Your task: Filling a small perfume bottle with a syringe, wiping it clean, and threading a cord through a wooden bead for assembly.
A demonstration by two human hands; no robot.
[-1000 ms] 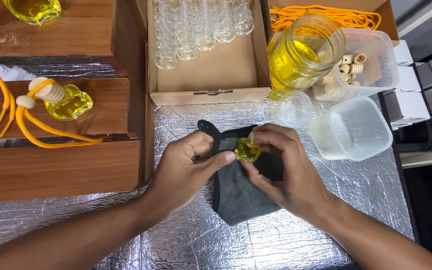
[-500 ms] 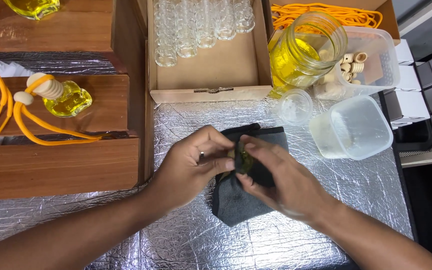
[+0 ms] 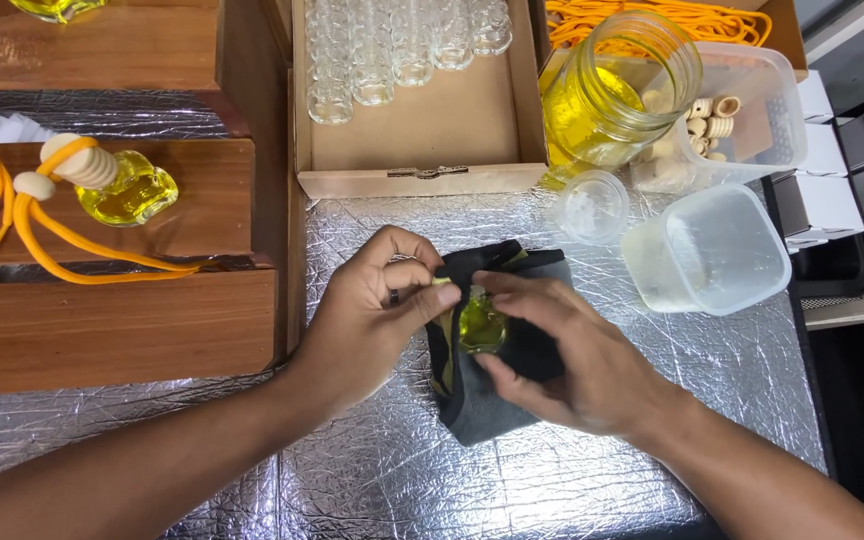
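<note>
Far out to the left of the left hand, a finished small bottle [image 3: 130, 190] of yellow liquid lies on a wooden step [image 3: 112, 215], capped with a ribbed wooden stopper and trailing an orange cord [image 3: 72, 262] that loops toward the step's front edge. The left hand [image 3: 372, 320] is curled, thumb and forefinger pinched at the top of the little glass bottle [image 3: 480, 325], close to its neck; a ring shows on one finger. What exactly sits between those fingertips is too small to tell. The little glass bottle, filled with yellow-green liquid, lies between the two hands, on top of a dark cloth [image 3: 497, 400] spread on the foil-covered desk [image 3: 552, 480]. The right hand [image 3: 572, 365] wraps the bottle from the other side, fingers bent over its top and thumb underneath, so it is closed around the bottle and partly gathers the cloth.

Beyond the hands, away from the person, an open cardboard box [image 3: 422, 130] holds rows of empty clear bottles [image 3: 392, 45]. Further right of it stands a glass jar [image 3: 612, 95] partly full of yellow liquid, with a small clear lid [image 3: 592, 208] just in front. Beyond the right hand and to its right, an empty plastic tub [image 3: 712, 250] sits near a second tub [image 3: 752, 110] holding wooden stoppers.
</note>
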